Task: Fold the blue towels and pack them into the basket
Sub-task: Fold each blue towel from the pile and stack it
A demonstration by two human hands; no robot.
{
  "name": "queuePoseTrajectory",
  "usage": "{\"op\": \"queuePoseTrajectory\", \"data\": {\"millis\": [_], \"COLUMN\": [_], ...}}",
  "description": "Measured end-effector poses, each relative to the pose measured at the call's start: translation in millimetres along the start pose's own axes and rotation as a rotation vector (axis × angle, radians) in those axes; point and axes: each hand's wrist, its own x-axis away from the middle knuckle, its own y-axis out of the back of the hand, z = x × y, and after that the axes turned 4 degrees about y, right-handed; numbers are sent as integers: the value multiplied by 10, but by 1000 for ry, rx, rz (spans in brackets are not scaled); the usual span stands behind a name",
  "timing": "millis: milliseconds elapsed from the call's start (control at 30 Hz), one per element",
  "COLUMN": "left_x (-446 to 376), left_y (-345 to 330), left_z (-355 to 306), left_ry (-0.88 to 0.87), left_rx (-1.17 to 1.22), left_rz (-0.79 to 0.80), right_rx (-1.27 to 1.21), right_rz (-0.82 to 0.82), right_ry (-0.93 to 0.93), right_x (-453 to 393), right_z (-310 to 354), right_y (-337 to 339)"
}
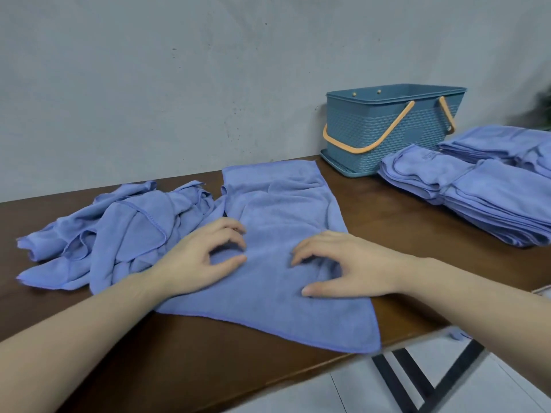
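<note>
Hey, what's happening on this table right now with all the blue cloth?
A person is folding towels. Both hands, the left hand and the right hand, rest with curled fingers on a blue microfibre towel spread flat on the brown wooden table. A crumpled heap of unfolded blue towels lies to the left, stacks of folded blue towels sit to the right, and the blue plastic basket with orange handles waits behind; its inside is hidden.

Brown wooden table (402, 210), spread towel (277, 234), crumpled towels (119, 234), folded stacks (483, 186), basket (387, 129)
</note>
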Motion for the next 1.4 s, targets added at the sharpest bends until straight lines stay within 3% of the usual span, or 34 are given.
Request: {"op": "queuePoseTrajectory", "data": {"millis": [100,233,367,467,533,700,833,933,1100,1233,1400], "left_x": [293,621,784,843,877,835,855,880,757,603,444], "left_y": [126,227,267,250,236,166,155,145,112,51,95], "left_z": [-75,-106,-134,-242,-314,-590,-771,-814,-809,-742,-685], "left_ry": [22,2,97,146,180,296,313,344,490,561,573], "left_rx": [16,-40,-25,-46,-12,366,582,666,897,834,813], "left_rz": [99,237,105,13,-69,-243,-178,-147,-379,-436,-399], "right_rx": [-57,52,24,-126,-254,-462,-662,-593,-466,-542,-434], "right_rz": [-7,63,-54,-128,-262,-537,-658,-648,-594,-584,-403], "right_ry": [14,17,-75,-223,-299,-397,-407,-417,-543,-515,-426], "right_x": [191,419,552,581,564,574,631,649,602,610,706], "right_z": [157,257,274,301,318,324,380,406,362,427,385], "right_y": [33,-3,-62,-102,-101,-31,2,-2,-18,-5,48]}}
